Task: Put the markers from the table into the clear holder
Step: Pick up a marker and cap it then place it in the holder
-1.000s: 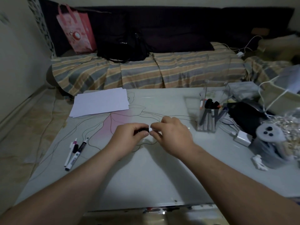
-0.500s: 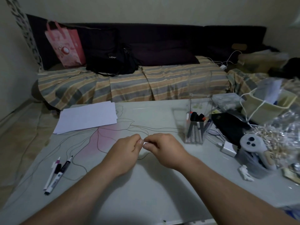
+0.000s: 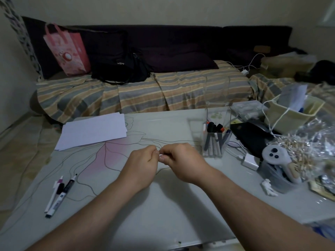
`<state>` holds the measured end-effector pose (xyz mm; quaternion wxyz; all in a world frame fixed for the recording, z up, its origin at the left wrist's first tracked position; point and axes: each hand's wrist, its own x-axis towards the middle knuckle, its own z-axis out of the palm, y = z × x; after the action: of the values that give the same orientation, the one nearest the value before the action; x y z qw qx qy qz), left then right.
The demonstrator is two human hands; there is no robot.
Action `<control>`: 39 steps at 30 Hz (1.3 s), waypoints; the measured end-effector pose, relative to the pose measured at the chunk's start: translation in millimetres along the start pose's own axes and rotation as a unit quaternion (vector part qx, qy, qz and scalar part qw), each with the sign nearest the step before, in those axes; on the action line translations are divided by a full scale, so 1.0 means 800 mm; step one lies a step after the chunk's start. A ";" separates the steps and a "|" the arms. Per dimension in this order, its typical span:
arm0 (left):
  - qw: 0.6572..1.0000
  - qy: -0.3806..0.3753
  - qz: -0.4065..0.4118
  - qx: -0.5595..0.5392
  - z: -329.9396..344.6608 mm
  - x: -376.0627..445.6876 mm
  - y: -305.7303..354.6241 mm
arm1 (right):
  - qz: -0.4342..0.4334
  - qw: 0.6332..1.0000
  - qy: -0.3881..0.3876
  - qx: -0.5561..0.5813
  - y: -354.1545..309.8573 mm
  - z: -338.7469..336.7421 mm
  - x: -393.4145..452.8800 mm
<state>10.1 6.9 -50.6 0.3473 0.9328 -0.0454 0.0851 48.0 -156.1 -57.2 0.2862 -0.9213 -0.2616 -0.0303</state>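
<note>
My left hand (image 3: 144, 161) and my right hand (image 3: 181, 160) meet fingertip to fingertip over the middle of the table (image 3: 163, 205). Both are closed on one marker, which the fingers hide almost entirely. The clear holder (image 3: 217, 113) stands upright just to the right of my right hand, with several markers (image 3: 213, 140) inside it. Two more markers lie side by side near the table's left edge: a white one (image 3: 53, 195) and a black-and-white one (image 3: 63, 193).
A stack of white paper (image 3: 94, 130) lies at the back left. On the right are a white charger (image 3: 251, 161), a black notebook (image 3: 250, 136), a grey cup with a controller (image 3: 277, 160) and a bag of wooden pegs (image 3: 301, 153). A striped sofa (image 3: 145, 93) runs behind the table.
A second ago a dark marker body showed in my left hand and a white piece in my right. The hands have pressed together and hide it. The view has tilted up.
</note>
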 end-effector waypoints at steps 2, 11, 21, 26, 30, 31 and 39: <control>1.000 -0.003 -0.006 -0.001 0.005 0.001 0.000 | 0.000 1.000 0.000 -0.007 0.002 0.002 -0.002; 0.984 -0.059 -0.108 -0.128 0.053 0.002 -0.001 | 0.059 0.979 -0.177 -0.088 0.033 -0.015 -0.010; 0.982 -0.179 -0.013 -0.054 0.075 -0.007 -0.002 | 0.183 0.878 0.439 0.052 0.114 -0.149 -0.006; 0.973 -0.222 0.060 0.000 0.097 -0.014 0.004 | 0.161 0.925 0.345 0.001 0.151 -0.124 -0.004; 0.972 -0.219 0.083 -0.001 0.108 -0.011 0.010 | 0.116 0.956 0.243 -0.113 0.167 -0.106 -0.004; 0.972 -0.217 0.087 0.000 0.109 -0.010 0.011 | 0.130 0.956 0.225 -0.138 0.170 -0.103 -0.006; 0.973 -0.205 0.110 0.006 0.090 -0.010 0.013 | 0.204 0.942 0.154 -0.218 0.176 -0.093 -0.024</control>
<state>9.8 -48.1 -99.0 0.3131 0.9219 -0.2174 -0.0697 109.0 -303.6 -71.0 0.1151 -0.9788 -0.0075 -0.1695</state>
